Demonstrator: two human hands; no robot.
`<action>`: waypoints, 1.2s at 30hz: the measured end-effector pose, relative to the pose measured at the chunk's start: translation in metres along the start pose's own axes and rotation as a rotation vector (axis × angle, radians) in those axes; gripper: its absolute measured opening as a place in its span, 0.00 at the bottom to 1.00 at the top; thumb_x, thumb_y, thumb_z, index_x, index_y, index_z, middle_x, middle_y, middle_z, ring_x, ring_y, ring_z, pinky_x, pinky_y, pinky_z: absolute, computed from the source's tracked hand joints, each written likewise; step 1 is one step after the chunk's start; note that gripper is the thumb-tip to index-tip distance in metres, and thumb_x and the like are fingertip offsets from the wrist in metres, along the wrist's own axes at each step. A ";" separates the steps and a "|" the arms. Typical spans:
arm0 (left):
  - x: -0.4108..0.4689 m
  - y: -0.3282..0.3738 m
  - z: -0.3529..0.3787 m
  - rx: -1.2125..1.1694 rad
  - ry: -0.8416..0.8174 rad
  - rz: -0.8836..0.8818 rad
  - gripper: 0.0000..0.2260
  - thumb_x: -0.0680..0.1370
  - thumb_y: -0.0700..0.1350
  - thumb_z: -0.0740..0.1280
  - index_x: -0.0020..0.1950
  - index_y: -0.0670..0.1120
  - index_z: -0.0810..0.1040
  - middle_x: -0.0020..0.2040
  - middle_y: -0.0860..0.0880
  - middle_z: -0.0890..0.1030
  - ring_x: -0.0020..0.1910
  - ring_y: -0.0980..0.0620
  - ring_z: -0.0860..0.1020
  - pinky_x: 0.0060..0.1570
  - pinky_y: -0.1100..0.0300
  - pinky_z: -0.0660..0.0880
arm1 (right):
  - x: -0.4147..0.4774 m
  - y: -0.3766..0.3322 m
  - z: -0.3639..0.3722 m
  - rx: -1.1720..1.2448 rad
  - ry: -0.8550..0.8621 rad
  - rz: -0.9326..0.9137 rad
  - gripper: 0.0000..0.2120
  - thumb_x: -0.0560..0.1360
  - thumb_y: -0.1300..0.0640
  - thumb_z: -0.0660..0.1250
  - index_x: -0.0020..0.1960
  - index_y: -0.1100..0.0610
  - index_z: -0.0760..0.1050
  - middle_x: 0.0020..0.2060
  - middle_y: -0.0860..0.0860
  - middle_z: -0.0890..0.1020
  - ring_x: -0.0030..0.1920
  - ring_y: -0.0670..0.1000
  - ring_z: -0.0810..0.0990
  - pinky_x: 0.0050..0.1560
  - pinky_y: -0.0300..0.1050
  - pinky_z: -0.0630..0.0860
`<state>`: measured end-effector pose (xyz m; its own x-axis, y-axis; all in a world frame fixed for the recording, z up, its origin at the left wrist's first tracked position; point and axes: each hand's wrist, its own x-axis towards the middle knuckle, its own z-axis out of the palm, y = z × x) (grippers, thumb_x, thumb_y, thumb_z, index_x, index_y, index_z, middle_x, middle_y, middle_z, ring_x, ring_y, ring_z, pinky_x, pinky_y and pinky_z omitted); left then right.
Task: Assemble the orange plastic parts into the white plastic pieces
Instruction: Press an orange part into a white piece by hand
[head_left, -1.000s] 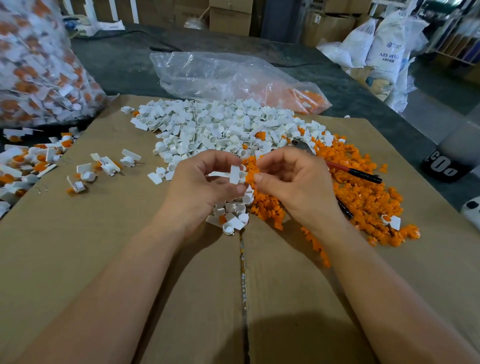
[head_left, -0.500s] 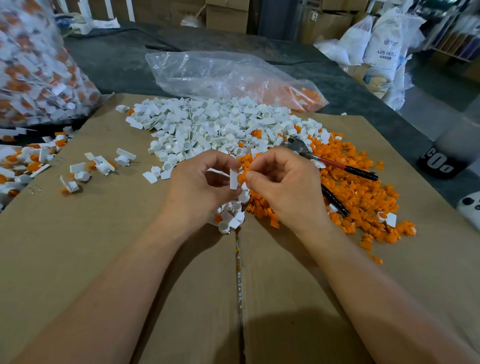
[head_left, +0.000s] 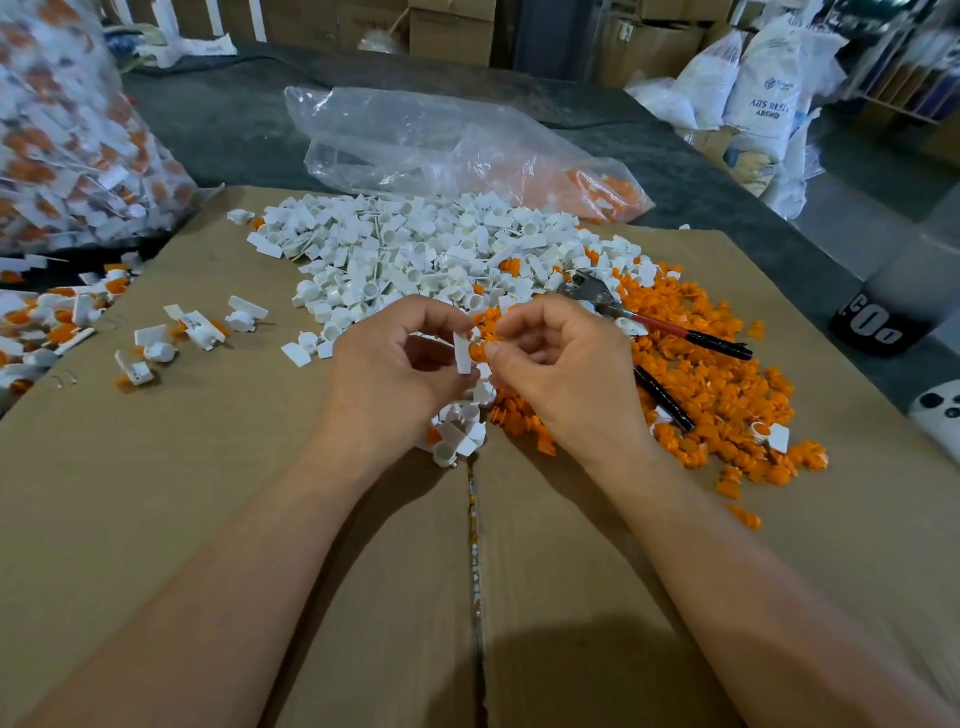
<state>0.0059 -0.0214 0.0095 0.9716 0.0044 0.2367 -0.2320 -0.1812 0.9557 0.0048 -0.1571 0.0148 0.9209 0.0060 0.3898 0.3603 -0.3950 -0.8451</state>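
Observation:
My left hand (head_left: 395, 374) pinches a small white plastic piece (head_left: 462, 353) above the cardboard. My right hand (head_left: 561, 369) pinches an orange plastic part (head_left: 478, 351) and holds it against that white piece. Behind my hands lies a big heap of white pieces (head_left: 426, 254). To the right spreads a heap of orange parts (head_left: 722, 384). A few loose white pieces (head_left: 457, 441) lie just below my hands.
Red-and-black pliers (head_left: 660, 325) lie on the orange heap. A clear plastic bag (head_left: 447, 150) lies behind the piles. Assembled white-orange pieces (head_left: 197, 327) lie at left, with a full bag (head_left: 67, 135) of them at far left. The cardboard sheet (head_left: 208, 509) covers the table.
My right hand has brought the orange part up against the white piece held in my left hand. Both hands stayed near the same spot.

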 end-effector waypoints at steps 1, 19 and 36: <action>0.000 0.000 0.000 -0.001 0.005 0.004 0.15 0.67 0.32 0.74 0.40 0.52 0.79 0.34 0.52 0.82 0.32 0.60 0.81 0.30 0.71 0.73 | 0.000 0.001 -0.001 0.004 -0.015 0.022 0.12 0.70 0.63 0.70 0.35 0.48 0.74 0.27 0.43 0.78 0.29 0.42 0.78 0.34 0.38 0.78; -0.005 -0.005 0.002 0.128 0.035 0.180 0.21 0.68 0.30 0.72 0.39 0.58 0.76 0.38 0.58 0.79 0.36 0.66 0.78 0.36 0.75 0.73 | -0.002 -0.001 0.002 -0.084 -0.111 0.125 0.09 0.73 0.60 0.68 0.34 0.53 0.74 0.23 0.46 0.78 0.25 0.45 0.78 0.26 0.37 0.74; -0.004 -0.004 0.001 0.021 0.060 0.191 0.16 0.67 0.33 0.74 0.40 0.55 0.78 0.36 0.59 0.81 0.36 0.64 0.80 0.38 0.71 0.75 | 0.001 -0.002 -0.007 0.346 -0.226 0.249 0.04 0.70 0.64 0.69 0.40 0.57 0.76 0.29 0.50 0.80 0.28 0.46 0.79 0.29 0.36 0.76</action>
<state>0.0029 -0.0220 0.0045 0.9055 0.0264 0.4235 -0.4098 -0.2047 0.8889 0.0042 -0.1632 0.0194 0.9808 0.1650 0.1036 0.1182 -0.0810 -0.9897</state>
